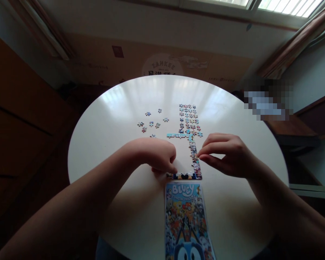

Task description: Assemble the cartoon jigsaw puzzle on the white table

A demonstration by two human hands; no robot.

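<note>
A partly joined jigsaw puzzle (196, 167) lies on the round white table, forming a top strip, a right side and a bottom strip. My left hand (159, 155) is curled just left of it, one fingertip pressed down by the bottom strip (184, 176); whatever its folded fingers may hold is hidden. At the puzzle's right side my right hand (226, 153) pinches a small puzzle piece (197, 157) between thumb and forefinger, touching the edge. Below the puzzle lies a printed Bluey picture sheet (188, 220), showing a blue cartoon dog.
Loose puzzle pieces (186, 115) stand in rows beyond the puzzle. Several more scattered pieces (151, 124) lie to the left. The white table (97, 133) has a curved rim. Behind it leans a large cardboard panel (92, 57) below a window.
</note>
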